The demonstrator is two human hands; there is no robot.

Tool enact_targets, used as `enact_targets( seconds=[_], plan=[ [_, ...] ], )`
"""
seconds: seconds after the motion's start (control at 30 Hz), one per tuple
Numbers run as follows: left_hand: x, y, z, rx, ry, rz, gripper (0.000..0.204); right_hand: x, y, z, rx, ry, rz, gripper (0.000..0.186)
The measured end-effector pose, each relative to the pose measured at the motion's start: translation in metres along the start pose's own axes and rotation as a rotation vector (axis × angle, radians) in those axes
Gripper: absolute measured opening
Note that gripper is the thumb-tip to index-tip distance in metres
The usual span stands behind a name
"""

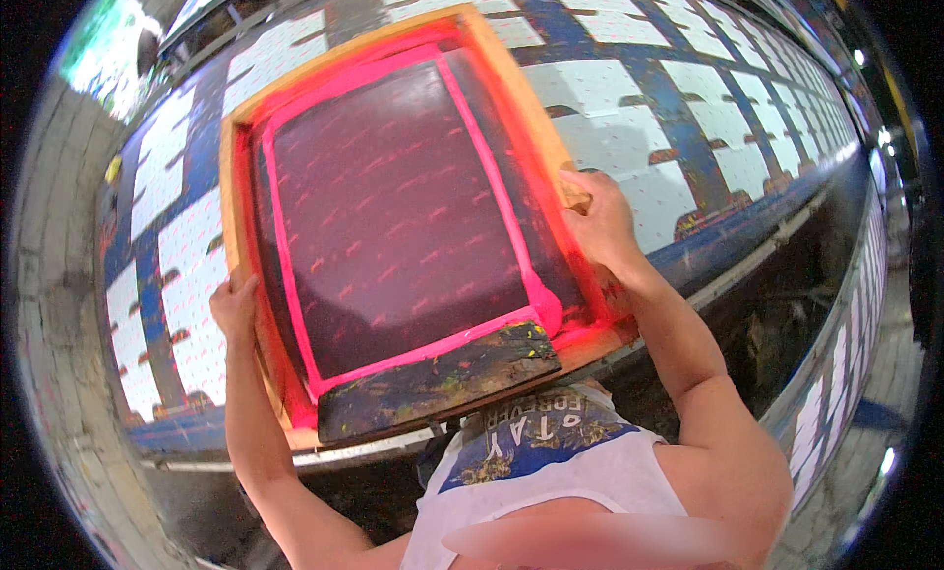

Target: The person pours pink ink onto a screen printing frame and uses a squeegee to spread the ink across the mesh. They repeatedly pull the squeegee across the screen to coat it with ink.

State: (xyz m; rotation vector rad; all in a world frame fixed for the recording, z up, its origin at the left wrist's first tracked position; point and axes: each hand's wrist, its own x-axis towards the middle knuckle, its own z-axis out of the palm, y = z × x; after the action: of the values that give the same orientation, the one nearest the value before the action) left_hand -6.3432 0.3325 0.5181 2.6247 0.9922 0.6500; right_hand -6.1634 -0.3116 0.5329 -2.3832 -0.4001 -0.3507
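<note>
A wooden screen-printing frame is held at a tilt over the long table, my hands on its two sides. My left hand is closed on the left rail, its fingers partly hidden behind the wood. Higher up on the opposite rail, my right hand grips the frame. Its dark mesh shows rows of small pink marks, bordered by thick bright pink ink. Across the near end of the frame lies a dark, paint-stained squeegee, with no hand on it. A blob of ink sits by its right end.
Beneath the frame, a long blue table carries rows of white printed sheets. Its near edge has a pale rail. Another table with white sheets runs at the right. A paved floor lies at the left.
</note>
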Motion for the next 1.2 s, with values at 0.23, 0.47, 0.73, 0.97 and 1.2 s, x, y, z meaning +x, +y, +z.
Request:
enact_targets(
  seconds=[0.23, 0.47, 0.73, 0.97, 1.2],
  plan=[
    [-0.007, 0.056, 0.007, -0.252, -0.084, -0.127, 0.037, 0.018, 0.044, -0.040, 0.022, -0.021, 0.085, 0.052],
    [-0.063, 0.194, 0.038, -0.317, -0.039, -0.057, 0.035, 0.038, 0.162, -0.091, 0.025, 0.040, 0.115, 0.051],
    [-0.144, 0.369, 0.070, -0.236, -0.014, -0.065, 0.031, 0.054, 0.307, -0.155, 0.013, 0.142, 0.120, 0.055],
    [-0.187, 0.436, 0.101, -0.285, 0.016, -0.060, 0.034, 0.064, 0.376, -0.196, 0.141, 0.140, 0.154, 0.057],
    [-0.195, 0.455, 0.113, -0.230, 0.055, -0.045, 0.040, 0.069, 0.404, -0.207, 0.159, 0.119, 0.165, 0.057]
  ],
)
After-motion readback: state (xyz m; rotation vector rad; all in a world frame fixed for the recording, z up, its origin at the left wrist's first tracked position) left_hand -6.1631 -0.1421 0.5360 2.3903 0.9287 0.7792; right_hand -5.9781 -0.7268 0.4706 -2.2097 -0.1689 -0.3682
